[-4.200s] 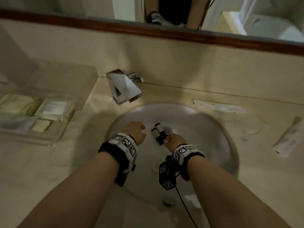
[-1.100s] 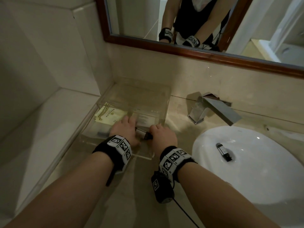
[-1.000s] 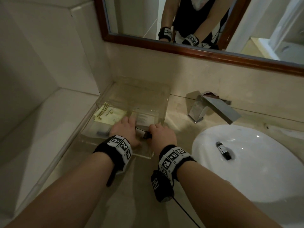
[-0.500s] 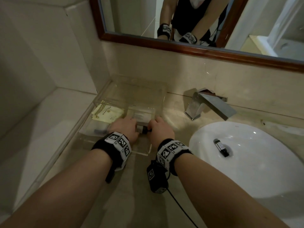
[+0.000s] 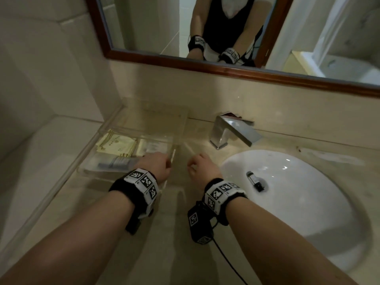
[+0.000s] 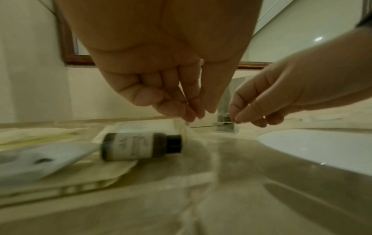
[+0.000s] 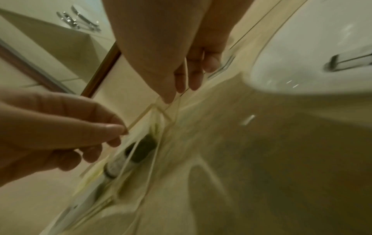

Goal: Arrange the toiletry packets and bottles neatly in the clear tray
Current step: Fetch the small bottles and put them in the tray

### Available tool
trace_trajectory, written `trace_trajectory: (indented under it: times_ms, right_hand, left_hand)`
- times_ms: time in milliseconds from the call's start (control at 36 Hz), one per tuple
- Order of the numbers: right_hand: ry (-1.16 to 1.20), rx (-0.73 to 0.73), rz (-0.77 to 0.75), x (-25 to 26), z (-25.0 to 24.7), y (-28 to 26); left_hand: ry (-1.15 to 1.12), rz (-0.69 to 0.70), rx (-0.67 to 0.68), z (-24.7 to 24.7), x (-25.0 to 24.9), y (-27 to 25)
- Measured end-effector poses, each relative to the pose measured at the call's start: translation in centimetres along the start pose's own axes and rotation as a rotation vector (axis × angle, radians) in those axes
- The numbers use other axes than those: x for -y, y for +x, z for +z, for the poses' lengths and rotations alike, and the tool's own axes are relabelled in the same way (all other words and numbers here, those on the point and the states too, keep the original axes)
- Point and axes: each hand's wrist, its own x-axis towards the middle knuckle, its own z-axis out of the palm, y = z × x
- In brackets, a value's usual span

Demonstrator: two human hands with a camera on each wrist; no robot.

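Right hand (image 7: 177, 63) hangs over the clear tray's (image 7: 159, 111) corner, fingers loosely extended, holding nothing. Left hand (image 7: 56, 132) hovers beside the rim, fingers curled. A dark-capped bottle (image 7: 130, 157) lies inside; white sink (image 7: 314, 47) at upper right.

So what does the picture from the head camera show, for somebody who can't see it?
Two hands hang empty over a bathroom counter: the left hand above the clear tray of toiletry packets, the right hand beside the tray. One small dark bottle lies in the white sink, below a chrome tap and a mirror.
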Motion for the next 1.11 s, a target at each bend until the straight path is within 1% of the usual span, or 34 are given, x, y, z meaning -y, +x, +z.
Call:
trace_trajectory:
  times_ms: [111,194,278,389,472,583,695,806,889,1000,1111]
  right_hand:
    - [0.028,-0.018,0.056,-4.4,-2.6,-1.8]
    - [0.027,0.007,0.150,-8.5,-5.0,-3.2]
    - [0.053,0.010,0.271,-12.8,-7.2,-4.7]
    - [0.041,0.006,0.381,-18.1,-9.6,-6.8]
    - [0.018,0.035,0.469,-21.9,-10.4,-7.8]
    - [0.005,0.076,0.524,-25.7,-10.1,-8.2]
    - [-0.008,0.135,0.532,-27.9,-9.4,-7.3]
    - [-0.030,0.209,0.545,-29.0,-8.2,-5.2]
    - [-0.022,0.254,0.565,-29.3,-7.5,-3.6]
    - [-0.034,0.276,0.533,-29.1,-6.6,-1.6]
    - [-0.047,0.327,0.526,-28.7,-5.7,0.7]
  left_hand:
    - [-0.087,0.041,-0.043,0.4,-3.4,-0.5]
    - [-0.174,0.083,-0.060,0.9,-6.8,-0.6]
    - [-0.239,0.102,-0.028,1.4,-10.5,-0.6]
    - [-0.287,0.144,0.009,2.9,-14.8,-0.2]
    - [-0.321,0.156,0.036,4.1,-17.4,0.2]
    - [-0.302,0.146,0.061,5.7,-19.5,0.9]
    - [-0.289,0.108,0.088,7.3,-20.8,1.8]
    - [-0.280,0.082,0.134,8.2,-21.9,3.1]
    - [-0.293,0.066,0.142,8.7,-22.5,4.1]
    - [-0.283,0.058,0.168,9.0,-22.9,5.6]
    - [-0.270,0.049,0.178,8.9,-23.1,7.2]
